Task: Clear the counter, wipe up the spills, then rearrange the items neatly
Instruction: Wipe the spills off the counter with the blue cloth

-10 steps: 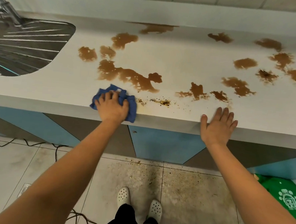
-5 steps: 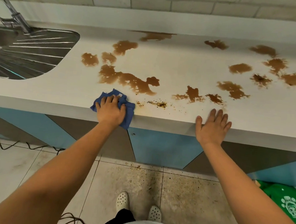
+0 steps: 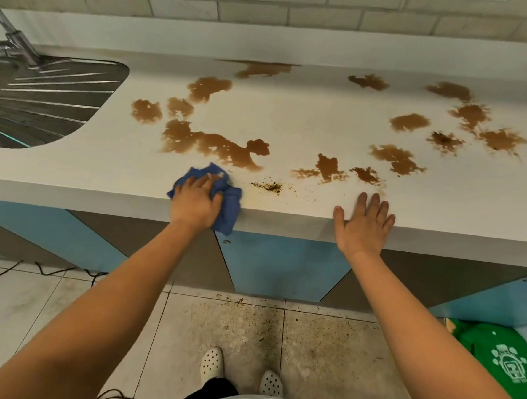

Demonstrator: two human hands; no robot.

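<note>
The left hand (image 3: 196,202) lies on top of the blue cloth (image 3: 229,205) at the front edge of the white counter (image 3: 73,163). Its fingers are curved over the cloth and press it down; I cannot tell if they pinch the fabric, because the hand hides the middle of the cloth. One corner of the cloth hangs over the counter edge. Just behind the cloth begins the biggest brown spill (image 3: 210,145), and to the right of the cloth there is a small heap of dark crumbs (image 3: 270,186). More brown spills (image 3: 396,158) are spread over the counter far to the right of the cloth. The right hand (image 3: 364,225) rests flat on the counter edge, well to the right of the cloth, fingers straight and a little spread. Far left of the cloth the metal sink (image 3: 46,99) is cut off by the picture border. A green bag (image 3: 505,362) on the floor, low right, is also only partly visible.
</note>
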